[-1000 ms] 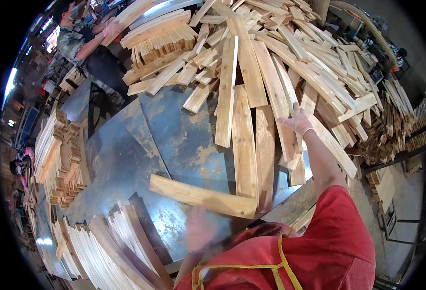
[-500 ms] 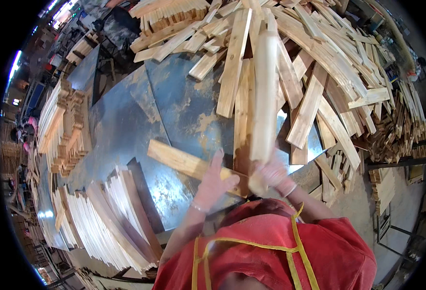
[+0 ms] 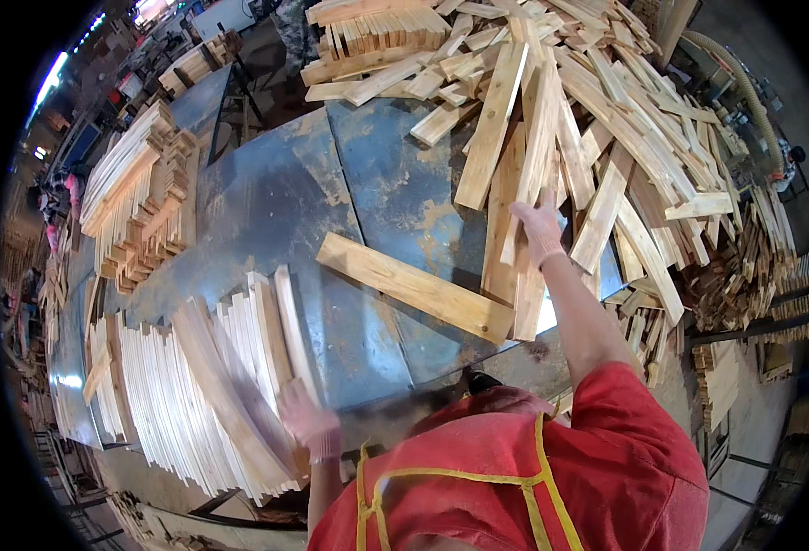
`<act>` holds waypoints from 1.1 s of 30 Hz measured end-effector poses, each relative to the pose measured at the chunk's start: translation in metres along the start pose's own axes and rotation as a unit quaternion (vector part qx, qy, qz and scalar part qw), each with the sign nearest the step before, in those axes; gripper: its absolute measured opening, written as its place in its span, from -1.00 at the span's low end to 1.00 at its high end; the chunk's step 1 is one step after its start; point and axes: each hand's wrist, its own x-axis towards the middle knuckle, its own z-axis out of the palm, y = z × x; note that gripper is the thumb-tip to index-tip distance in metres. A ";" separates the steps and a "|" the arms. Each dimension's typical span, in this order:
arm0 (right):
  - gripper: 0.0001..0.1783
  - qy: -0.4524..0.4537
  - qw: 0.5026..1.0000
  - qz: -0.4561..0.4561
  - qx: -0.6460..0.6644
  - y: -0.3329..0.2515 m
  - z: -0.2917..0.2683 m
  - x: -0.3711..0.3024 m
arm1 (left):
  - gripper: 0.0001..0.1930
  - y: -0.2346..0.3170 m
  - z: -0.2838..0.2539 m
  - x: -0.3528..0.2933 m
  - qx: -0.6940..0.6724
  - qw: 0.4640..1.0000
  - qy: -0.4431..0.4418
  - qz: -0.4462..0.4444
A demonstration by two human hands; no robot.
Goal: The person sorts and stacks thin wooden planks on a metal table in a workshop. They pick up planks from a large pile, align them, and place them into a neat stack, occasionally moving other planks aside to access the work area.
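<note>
My right hand (image 3: 540, 231) reaches out to the pile and grips a long wooden board (image 3: 539, 119), thumb on one side and fingers on the other. My left hand (image 3: 309, 418), slightly blurred, is closed at the near end of a pale board (image 3: 292, 321). That board stands on edge at the right end of a row of boards (image 3: 170, 395) on the table. Between my hands a single knotty board (image 3: 413, 286) lies flat and slanted across the blue-grey metal table (image 3: 266, 197), nothing holding it.
A heap of loose boards (image 3: 643, 138) covers the table's far right. Stacked boards (image 3: 142, 197) stand at the left, and another stack (image 3: 386, 35) at the back. Thin offcuts (image 3: 735, 243) are piled to the right, near a ribbed hose (image 3: 744, 78).
The board held upright in my right hand has left it, and that hand has reached forward to the pile. My left hand has moved from the slanted board to the row at left.
</note>
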 end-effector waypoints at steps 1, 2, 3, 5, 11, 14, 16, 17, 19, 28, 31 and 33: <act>-0.05 -0.065 0.982 0.020 0.177 0.012 -0.004 -0.008 | -0.22 -0.035 0.027 0.003 0.058 0.998 0.015 -0.006; -0.07 -0.134 0.928 0.042 0.345 0.022 -0.005 -0.021 | -0.20 -0.054 0.043 0.002 0.116 0.993 0.027 -0.017; -0.16 -0.198 0.838 0.093 0.499 0.016 -0.003 -0.047 | -0.18 -0.059 0.039 0.001 0.104 0.994 0.002 -0.024; -0.39 -0.192 0.786 0.139 0.571 -0.020 -0.010 -0.108 | -0.14 -0.055 0.005 -0.002 0.083 0.995 -0.047 -0.037; -0.52 -0.232 0.835 0.239 0.437 0.052 -0.016 -0.129 | -0.15 0.042 -0.025 0.011 -0.223 0.940 0.039 0.256; -0.49 -0.355 0.851 0.223 0.317 0.048 0.002 -0.163 | -0.15 0.108 -0.027 0.022 -0.403 0.856 -0.093 0.311; -0.39 -0.493 0.847 0.116 0.165 0.027 0.020 -0.175 | -0.21 0.158 -0.046 0.034 -0.511 0.778 -0.217 0.296; -0.38 -0.545 0.822 0.064 0.152 0.006 0.025 -0.166 | -0.24 0.181 -0.074 0.039 -0.560 0.728 -0.293 0.266; -0.32 -0.572 0.813 -0.013 0.109 -0.019 0.037 -0.115 | -0.46 0.195 -0.065 0.050 -0.653 0.634 -0.378 0.171; -0.44 0.050 0.991 0.003 -0.126 -0.070 0.092 0.185 | -0.60 0.163 -0.010 0.026 -0.575 0.806 -0.139 -0.022; -0.63 -0.057 0.998 -0.004 0.027 -0.029 0.092 0.241 | -0.52 0.131 -0.003 0.023 -0.445 0.890 -0.096 -0.029; -0.73 -0.180 0.964 0.023 0.195 -0.011 0.091 0.230 | -0.52 0.098 0.002 0.007 -0.349 0.936 0.005 -0.039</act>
